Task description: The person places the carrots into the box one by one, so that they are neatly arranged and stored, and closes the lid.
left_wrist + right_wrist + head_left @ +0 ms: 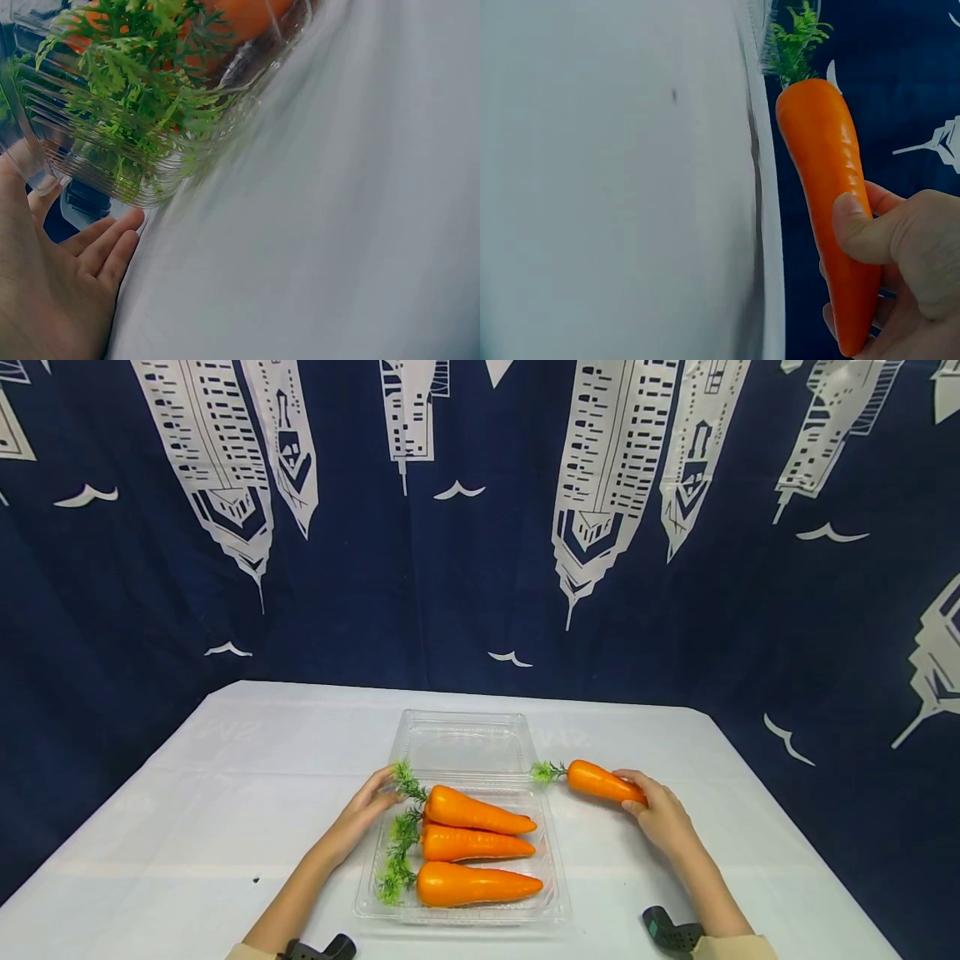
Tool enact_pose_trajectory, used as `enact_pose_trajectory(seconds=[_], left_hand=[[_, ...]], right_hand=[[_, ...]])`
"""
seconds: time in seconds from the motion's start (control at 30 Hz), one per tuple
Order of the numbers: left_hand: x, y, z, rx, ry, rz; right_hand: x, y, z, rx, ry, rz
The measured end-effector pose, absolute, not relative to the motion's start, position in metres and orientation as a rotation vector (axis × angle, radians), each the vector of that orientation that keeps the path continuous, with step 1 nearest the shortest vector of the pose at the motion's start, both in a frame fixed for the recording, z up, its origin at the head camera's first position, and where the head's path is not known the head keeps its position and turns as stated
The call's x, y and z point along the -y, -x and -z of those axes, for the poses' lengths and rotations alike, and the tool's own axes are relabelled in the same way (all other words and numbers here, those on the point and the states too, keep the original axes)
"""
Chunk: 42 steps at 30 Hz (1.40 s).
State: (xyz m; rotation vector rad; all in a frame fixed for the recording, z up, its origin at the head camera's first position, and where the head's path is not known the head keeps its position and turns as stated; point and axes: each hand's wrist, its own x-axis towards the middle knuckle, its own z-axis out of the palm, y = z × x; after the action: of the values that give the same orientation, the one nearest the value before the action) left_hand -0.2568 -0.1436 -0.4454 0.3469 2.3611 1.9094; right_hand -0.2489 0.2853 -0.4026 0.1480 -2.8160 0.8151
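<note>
A clear plastic container point(555, 893) lies with its lid point(468, 743) folded back. Inside it are three glossy carrots point(480, 885), one above another, leafy green tops point(397, 872) to the left. At the container's upper left side is my left hand point(375, 797); thumb and index finger pinch its rim, while the other fingers point(112, 244) extend below. My right hand point(663, 814) holds a fourth-like matching carrot point(600, 781) near its narrow tip, to the right of the container. In the right wrist view the thumb point(862, 229) presses along this carrot's side, its green top point(799, 45) pointing away.
A white cloth covers the table point(225, 777). Behind it hangs a dark blue curtain point(465, 568) printed with white buildings. A small dark speck point(256, 880) lies left of my left forearm. Black devices point(671, 931) are worn at both wrists.
</note>
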Motion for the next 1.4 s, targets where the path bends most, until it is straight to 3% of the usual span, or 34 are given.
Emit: enact_pose_trajectory(seconds=[1.4], left_hand=[[0.144, 0.257, 0.444, -2.339, -0.367, -1.899]], right_hand=[[-0.292, 0.233, 0.356, 2.722, -0.125, -0.776]])
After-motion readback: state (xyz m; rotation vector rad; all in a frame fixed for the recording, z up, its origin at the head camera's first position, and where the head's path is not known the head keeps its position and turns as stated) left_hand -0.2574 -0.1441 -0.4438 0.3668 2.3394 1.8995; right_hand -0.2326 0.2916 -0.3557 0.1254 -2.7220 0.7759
